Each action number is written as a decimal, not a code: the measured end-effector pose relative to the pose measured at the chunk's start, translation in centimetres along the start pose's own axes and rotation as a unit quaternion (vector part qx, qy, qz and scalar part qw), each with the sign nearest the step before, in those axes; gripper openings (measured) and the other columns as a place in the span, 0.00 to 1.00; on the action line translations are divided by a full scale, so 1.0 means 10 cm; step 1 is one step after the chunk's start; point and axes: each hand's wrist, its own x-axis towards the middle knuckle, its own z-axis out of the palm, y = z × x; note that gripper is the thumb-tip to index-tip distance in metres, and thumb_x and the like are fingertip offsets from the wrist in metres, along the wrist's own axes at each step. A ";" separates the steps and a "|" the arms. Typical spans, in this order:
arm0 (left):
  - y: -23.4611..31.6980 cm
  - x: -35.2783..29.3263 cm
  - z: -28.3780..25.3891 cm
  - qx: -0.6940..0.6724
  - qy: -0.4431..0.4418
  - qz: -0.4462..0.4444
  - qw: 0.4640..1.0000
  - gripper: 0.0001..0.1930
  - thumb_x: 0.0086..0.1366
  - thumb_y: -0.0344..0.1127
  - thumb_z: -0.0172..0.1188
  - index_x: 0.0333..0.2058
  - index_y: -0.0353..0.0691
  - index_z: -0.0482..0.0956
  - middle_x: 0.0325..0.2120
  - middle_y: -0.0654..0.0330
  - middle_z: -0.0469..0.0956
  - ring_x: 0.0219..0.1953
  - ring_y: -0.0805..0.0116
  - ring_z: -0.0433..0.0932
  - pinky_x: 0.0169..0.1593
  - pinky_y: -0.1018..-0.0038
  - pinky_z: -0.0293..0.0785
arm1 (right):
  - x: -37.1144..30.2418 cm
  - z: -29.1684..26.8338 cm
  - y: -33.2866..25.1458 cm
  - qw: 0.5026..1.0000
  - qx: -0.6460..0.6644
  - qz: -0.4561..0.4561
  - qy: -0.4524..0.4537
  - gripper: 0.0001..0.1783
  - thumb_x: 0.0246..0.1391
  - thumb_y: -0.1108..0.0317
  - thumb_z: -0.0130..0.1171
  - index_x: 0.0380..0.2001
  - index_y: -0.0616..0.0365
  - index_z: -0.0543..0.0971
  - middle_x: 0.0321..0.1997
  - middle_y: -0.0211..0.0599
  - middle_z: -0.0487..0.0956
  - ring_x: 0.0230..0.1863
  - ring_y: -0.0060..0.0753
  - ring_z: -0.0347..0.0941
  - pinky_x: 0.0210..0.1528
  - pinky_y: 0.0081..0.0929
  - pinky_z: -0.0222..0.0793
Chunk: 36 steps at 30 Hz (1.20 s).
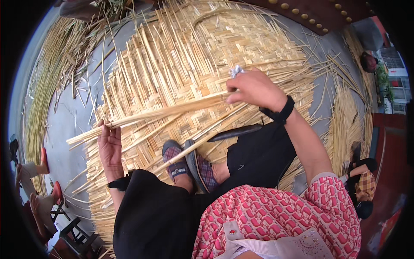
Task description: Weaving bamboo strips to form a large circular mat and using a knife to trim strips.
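Observation:
Across the front of a half-woven mat [207, 82] I hold a small bundle of long, pale flat reed strips [168, 111]. My left hand [110, 146] has its thumb and fingers around the strips near their left end, where loose tips stick out past it. Farther up and to the right, my right hand [256, 90] pinches the other end between thumb and fingers. Something silvery grey [236, 71] is wrapped at one of its fingers. Below the bundle, more loose strips [194, 146] lie slantwise over the weave. Both wrists wear black bands.
My plaid shoes [176, 162] rest on the mat. A long dark object [235, 133] lies beside my knee. Long reeds [41, 116] are heaped at the left, and split strips [345, 125] at the right. A dark studded panel [302, 13] stands at the far right. Other people sit at both sides.

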 end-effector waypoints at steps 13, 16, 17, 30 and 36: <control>-1.44 1.84 1.87 0.530 -0.169 -0.100 0.825 0.19 0.67 0.34 0.59 0.54 0.31 0.69 0.44 0.55 0.75 0.43 0.66 0.78 0.46 0.70 0.78 | 0.52 0.52 0.74 0.917 0.355 0.119 0.138 0.14 0.68 0.62 0.47 0.50 0.56 0.75 0.29 0.41 0.78 0.32 0.39 0.77 0.38 0.34 0.73; -1.85 2.14 1.92 0.537 -0.085 -0.145 0.826 0.23 0.66 0.34 0.60 0.55 0.28 0.67 0.40 0.53 0.78 0.37 0.67 0.79 0.42 0.71 0.80 | 0.50 0.70 0.90 0.896 0.390 0.164 0.134 0.14 0.69 0.63 0.47 0.50 0.56 0.75 0.30 0.40 0.78 0.32 0.36 0.76 0.38 0.32 0.71; -1.91 2.21 1.88 0.528 -0.083 -0.143 0.833 0.21 0.65 0.33 0.61 0.53 0.28 0.69 0.38 0.55 0.78 0.34 0.68 0.79 0.40 0.72 0.80 | 0.48 0.73 0.91 0.892 0.401 0.182 0.107 0.14 0.69 0.63 0.47 0.50 0.56 0.75 0.31 0.39 0.78 0.32 0.34 0.76 0.38 0.31 0.70; -2.25 2.11 1.79 0.732 -0.107 0.307 0.599 0.09 0.55 0.27 0.62 0.36 0.34 0.76 0.37 0.50 0.75 0.38 0.48 0.78 0.44 0.57 0.75 | 0.72 1.17 0.97 0.853 0.476 0.188 0.108 0.16 0.69 0.62 0.47 0.54 0.55 0.75 0.29 0.26 0.73 0.22 0.15 0.61 0.26 0.17 0.63; -2.29 2.21 1.92 0.738 -0.184 0.017 0.649 0.13 0.59 0.34 0.62 0.40 0.32 0.76 0.34 0.53 0.77 0.35 0.57 0.78 0.42 0.66 0.76 | 1.02 1.13 1.18 0.877 0.413 0.182 0.161 0.16 0.68 0.59 0.49 0.50 0.56 0.77 0.31 0.38 0.79 0.36 0.34 0.77 0.41 0.31 0.70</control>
